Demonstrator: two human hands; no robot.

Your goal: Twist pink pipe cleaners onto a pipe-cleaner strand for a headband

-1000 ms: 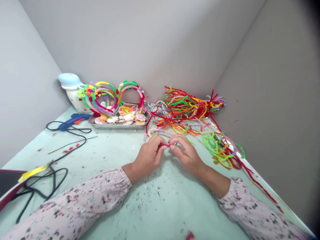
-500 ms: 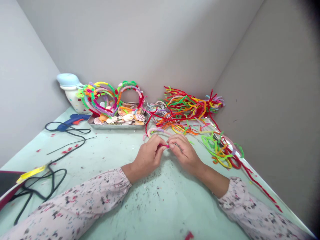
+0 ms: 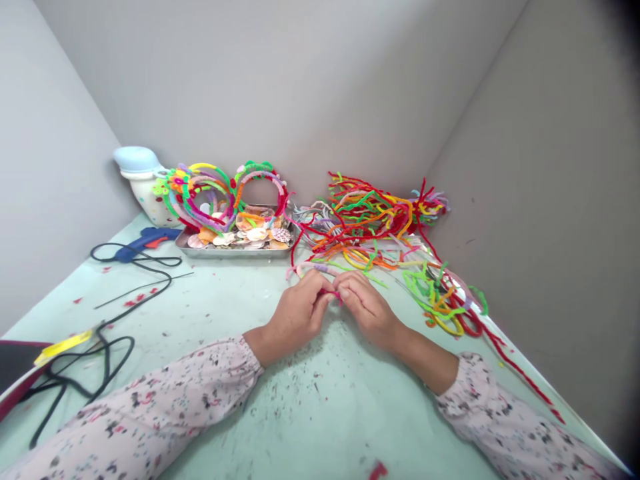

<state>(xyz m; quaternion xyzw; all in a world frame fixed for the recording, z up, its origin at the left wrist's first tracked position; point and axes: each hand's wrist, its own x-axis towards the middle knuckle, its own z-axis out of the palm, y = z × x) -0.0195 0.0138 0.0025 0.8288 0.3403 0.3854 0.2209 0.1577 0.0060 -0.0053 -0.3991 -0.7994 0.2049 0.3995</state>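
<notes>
Both hands meet over the middle of the table, pinching one short dark pink pipe cleaner (image 3: 330,292). My left hand (image 3: 300,308) is closed on its left part, thumb against forefinger. On the other end, the fingertips of my right hand (image 3: 365,308) are pressed together, and a small bent tip pokes out below them. Most of the pipe cleaner is hidden by the fingers. Just beyond the hands lies a pale pink and lilac pipe cleaner headband (image 3: 305,268), partly covered by them.
A metal tray (image 3: 240,253) of seashells (image 3: 257,235) stands at the back with colourful headbands (image 3: 260,175). Right of it is a heap of pipe cleaners (image 3: 375,210). A blue glue gun (image 3: 143,243), its black cord (image 3: 105,347) and a white jar (image 3: 150,197) are at left.
The fingers have shifted slightly, and the pink pipe cleaner now bends downward at the right fingertips. A green strand behind the right hand shows more. Both arms stay nearly in place.
</notes>
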